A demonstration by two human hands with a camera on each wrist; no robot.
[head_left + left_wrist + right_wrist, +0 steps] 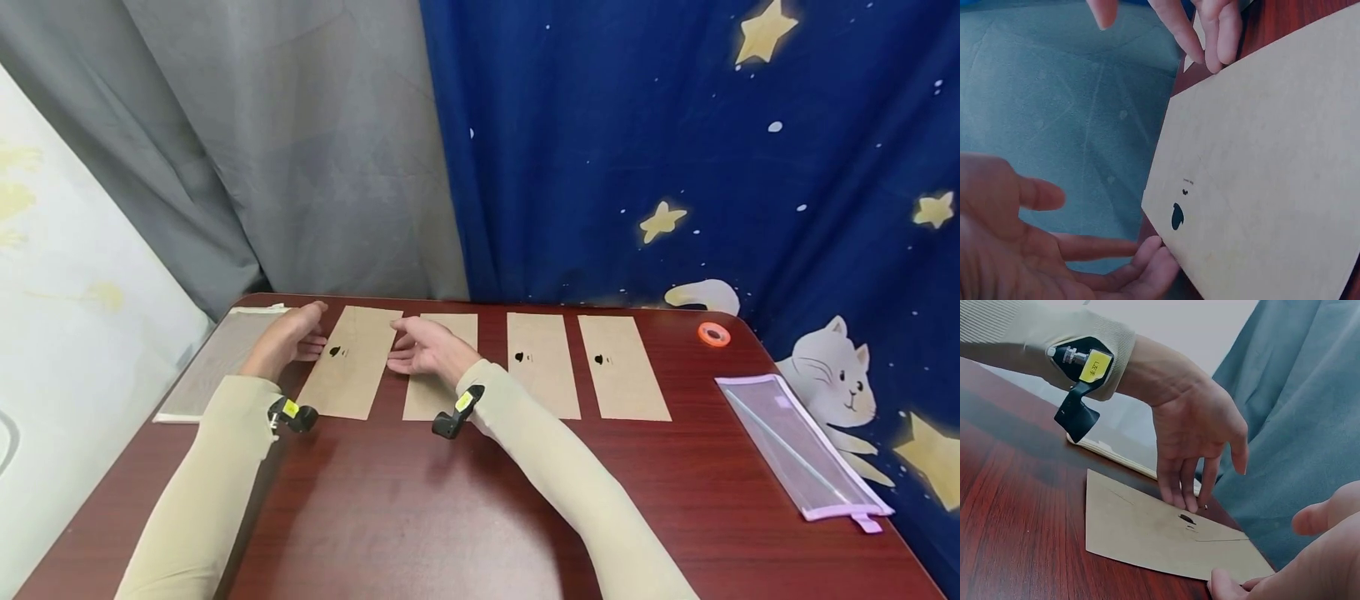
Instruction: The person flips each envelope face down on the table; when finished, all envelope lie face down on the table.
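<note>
The leftmost brown kraft-paper piece (358, 367), printed with a small black hat-like mark, lies flat on the dark red table between both hands. My left hand (288, 340) has its fingertips right at the left long edge, thumb raised apart from the paper. Opposite, the fingertips of my right hand (429, 346) are at the right long edge, the thumb also lifted. Neither hand is curled round the paper. In the right wrist view the brown paper (1135, 525) shows faint crease lines. My right hand and wrist partly cover a second brown paper (453, 330).
Two more matching brown papers (543, 367) lie to the right in the same row. At far left is a translucent pouch (221, 358) with white edges. An orange ring-shaped roll (714, 335) and a purple mesh pouch (798, 450) with a thin stick lie at the right.
</note>
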